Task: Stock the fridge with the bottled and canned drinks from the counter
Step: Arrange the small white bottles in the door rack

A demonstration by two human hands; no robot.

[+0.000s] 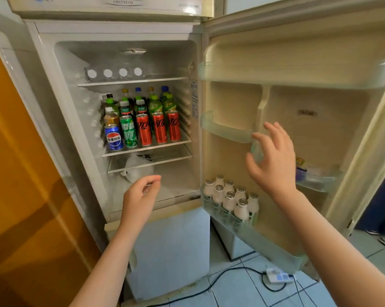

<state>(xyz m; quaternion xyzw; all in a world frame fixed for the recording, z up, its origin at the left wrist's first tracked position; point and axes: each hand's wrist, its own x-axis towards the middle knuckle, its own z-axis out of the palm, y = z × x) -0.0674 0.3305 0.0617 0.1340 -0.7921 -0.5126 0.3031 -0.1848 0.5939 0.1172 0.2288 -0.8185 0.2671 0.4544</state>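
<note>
Risks first, big to small. Could slam the fridge door too hard and knock together the white bottles packed tight in the bottom door bin. Could bump the front row of cans with a reaching arm and tip one off the middle shelf, so near the edge. Could trip on the power strip and black cord down on the floor tiles.

Now the holders and what sits inside. Fridge wide open. Top shelf: four clear bottles with white caps, lying down, maybe water, hard to tell through the frost. Middle shelf: full, with tall bottles at the back and five cans in front, one blue, one green, three red. Below that: a white bag on the fridge floor. Bottom door bin: about eight white bottles, standing up. Small door bin further right: a few little packs.

Left grip loosely curled, holding nothing, low in front of the fridge. Right grip spread wide, holding nothing, just beside the middle door bin. No drink in either grip, all seen drinks already in the fridge, worktop out of view
</note>
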